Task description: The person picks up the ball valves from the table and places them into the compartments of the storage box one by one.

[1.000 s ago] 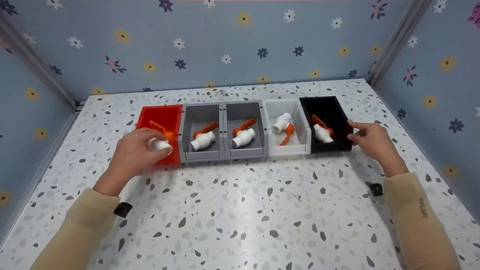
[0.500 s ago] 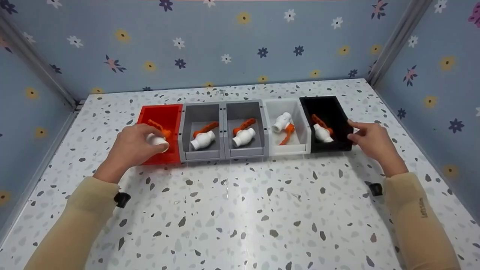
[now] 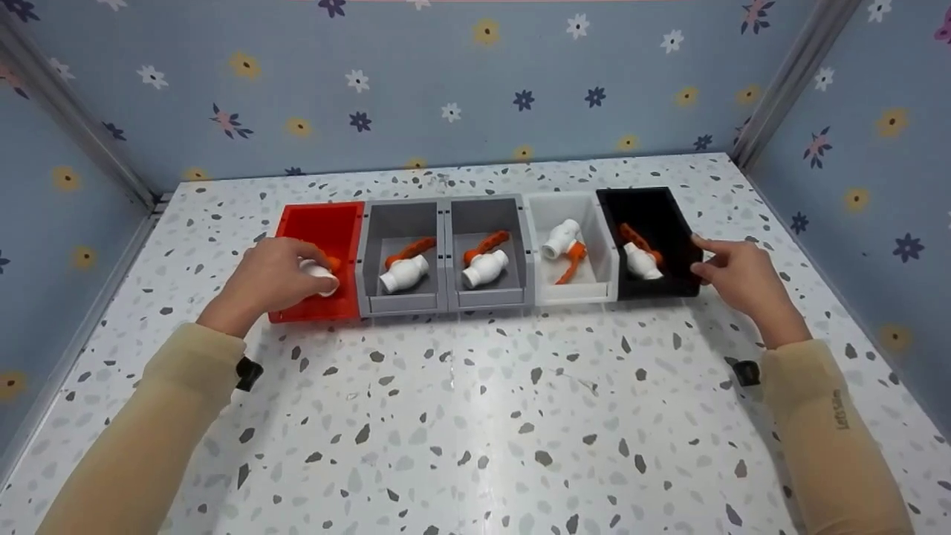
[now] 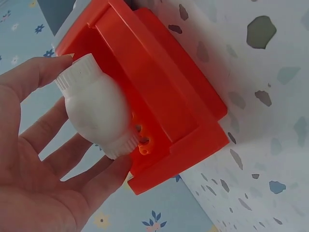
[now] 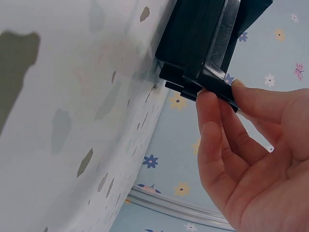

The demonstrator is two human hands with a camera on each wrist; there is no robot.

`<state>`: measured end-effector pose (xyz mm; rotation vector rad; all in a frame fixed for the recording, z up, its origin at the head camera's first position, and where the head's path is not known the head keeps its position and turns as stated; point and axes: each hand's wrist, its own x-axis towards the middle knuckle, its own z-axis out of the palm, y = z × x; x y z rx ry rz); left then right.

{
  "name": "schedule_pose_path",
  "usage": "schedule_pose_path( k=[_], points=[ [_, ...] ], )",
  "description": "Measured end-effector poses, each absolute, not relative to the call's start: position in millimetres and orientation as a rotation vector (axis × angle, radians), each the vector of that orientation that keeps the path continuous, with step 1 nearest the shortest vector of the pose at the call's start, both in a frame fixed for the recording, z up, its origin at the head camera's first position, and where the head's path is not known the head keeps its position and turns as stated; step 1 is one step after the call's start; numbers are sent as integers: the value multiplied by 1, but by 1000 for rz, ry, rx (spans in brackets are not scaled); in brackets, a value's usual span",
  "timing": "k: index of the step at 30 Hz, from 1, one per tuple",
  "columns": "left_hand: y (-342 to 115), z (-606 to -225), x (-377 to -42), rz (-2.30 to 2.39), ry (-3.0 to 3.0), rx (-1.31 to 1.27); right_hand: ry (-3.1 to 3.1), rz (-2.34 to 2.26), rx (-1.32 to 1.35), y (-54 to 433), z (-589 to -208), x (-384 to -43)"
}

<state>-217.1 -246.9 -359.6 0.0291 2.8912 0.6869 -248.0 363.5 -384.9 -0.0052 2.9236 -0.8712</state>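
Note:
In the head view my left hand (image 3: 271, 281) is over the red bin (image 3: 321, 221) and holds a white ball valve (image 3: 319, 276) with an orange handle. The left wrist view shows the valve's white body (image 4: 96, 106) between thumb and fingers, at the mouth of the bin. At the other end of the row, my right hand (image 3: 745, 286) pinches the side edge of the black bin (image 3: 643, 200). Thumb and fingertips meet on that edge in the right wrist view (image 5: 219, 87). Another ball valve (image 3: 641, 261) lies inside the black bin.
Between the red and black bins stand two grey bins (image 3: 405, 301) and a white bin (image 3: 576, 293), side by side. Each contains one white ball valve with an orange handle. The speckled table (image 3: 461, 409) is backed by flowered panels (image 3: 416, 67).
My left hand has shifted slightly with the valve, which sits a little lower in the red bin. The right hand keeps its pinch on the black bin. The head view has tilted slightly.

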Motion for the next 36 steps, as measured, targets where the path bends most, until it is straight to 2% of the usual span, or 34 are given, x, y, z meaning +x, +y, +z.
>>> schedule_pose_path(
  k=[11,36],
  points=[
    [-245,-357,-237,677,2838,86,2941,-865,9,366,-384,-250],
    [-240,-363,-260,594,2744,-1,2900,-888,13,362,-384,-249]
  ],
)
